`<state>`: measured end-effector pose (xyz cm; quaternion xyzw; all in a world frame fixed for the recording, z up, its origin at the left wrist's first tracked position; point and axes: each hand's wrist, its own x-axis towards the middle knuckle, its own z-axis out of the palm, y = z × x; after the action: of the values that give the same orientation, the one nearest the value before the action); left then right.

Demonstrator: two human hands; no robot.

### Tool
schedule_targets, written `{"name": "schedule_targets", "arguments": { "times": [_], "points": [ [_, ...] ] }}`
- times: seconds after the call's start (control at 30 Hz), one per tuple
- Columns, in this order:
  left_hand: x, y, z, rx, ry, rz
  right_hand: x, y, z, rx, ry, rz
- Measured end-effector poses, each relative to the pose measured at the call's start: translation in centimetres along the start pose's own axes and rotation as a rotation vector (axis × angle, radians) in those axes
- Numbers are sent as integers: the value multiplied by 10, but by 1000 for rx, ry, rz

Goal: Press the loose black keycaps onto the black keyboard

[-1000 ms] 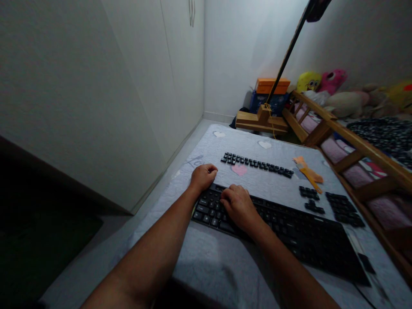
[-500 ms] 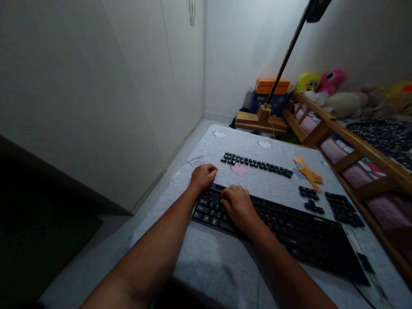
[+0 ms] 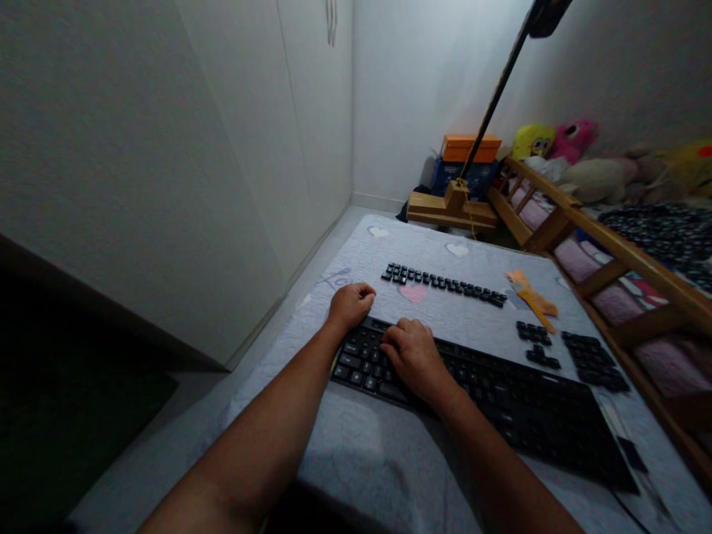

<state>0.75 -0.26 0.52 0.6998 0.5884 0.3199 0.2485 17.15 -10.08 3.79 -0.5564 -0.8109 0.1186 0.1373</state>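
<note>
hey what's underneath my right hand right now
The black keyboard lies beneath your right hand, with keys showing to its left. The part directly under the hand is covered, so I can't tell which keys are there.

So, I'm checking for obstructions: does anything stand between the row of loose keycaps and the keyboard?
No object is visible directly between the row of loose keycaps and the keyboard, only the patterned cloth. The right hand, though, covers part of the keyboard's left half.
</note>
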Motion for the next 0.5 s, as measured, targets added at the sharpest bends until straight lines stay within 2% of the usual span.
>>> {"name": "schedule_targets", "arguments": {
  "times": [0.5],
  "points": [
    [0, -1, 1, -15, 14, 5, 1, -4, -2, -86, -21, -39]
  ]
}}
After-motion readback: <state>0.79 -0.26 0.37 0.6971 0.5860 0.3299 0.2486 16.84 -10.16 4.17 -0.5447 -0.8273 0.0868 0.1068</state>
